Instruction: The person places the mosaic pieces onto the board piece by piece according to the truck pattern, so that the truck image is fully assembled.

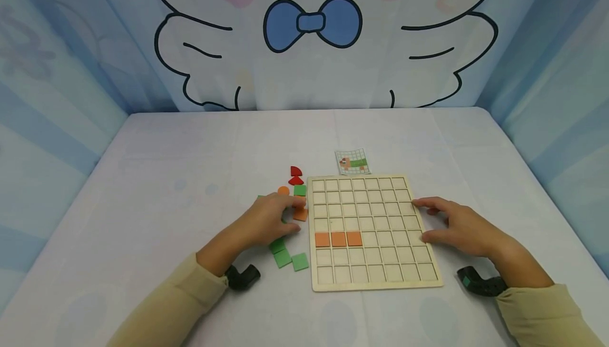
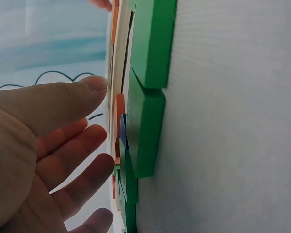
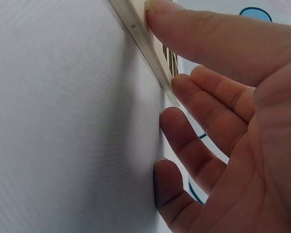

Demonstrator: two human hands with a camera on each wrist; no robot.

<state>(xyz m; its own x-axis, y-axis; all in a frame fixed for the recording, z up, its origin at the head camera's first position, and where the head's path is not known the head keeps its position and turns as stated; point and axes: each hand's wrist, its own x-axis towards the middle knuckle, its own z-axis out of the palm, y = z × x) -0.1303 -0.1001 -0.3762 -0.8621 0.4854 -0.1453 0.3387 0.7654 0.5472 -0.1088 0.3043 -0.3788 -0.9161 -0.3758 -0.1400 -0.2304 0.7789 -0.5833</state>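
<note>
My left hand [image 1: 266,217] reaches over loose tiles left of the board, thumb and fingers apart. Its fingertips are at an orange square tile [image 1: 300,213]; whether they touch it I cannot tell. In the left wrist view nothing lies between the thumb and fingers, and green square tiles [image 2: 148,131] stand beside the hand. The wooden grid board [image 1: 376,286] holds three orange tiles [image 1: 338,239] side by side in one row at its left. With thumb and fingertips my right hand [image 1: 463,228] touches the right edge of the board [image 3: 150,46], its fingers loosely bent.
A small picture card [image 1: 352,162] lies behind the board. Red pieces [image 1: 296,171], an orange round piece [image 1: 283,190] and a green tile [image 1: 300,190] lie by its upper left side. More green tiles [image 1: 282,258] lie nearer the front. A patterned curtain [image 1: 314,72] stands behind the table.
</note>
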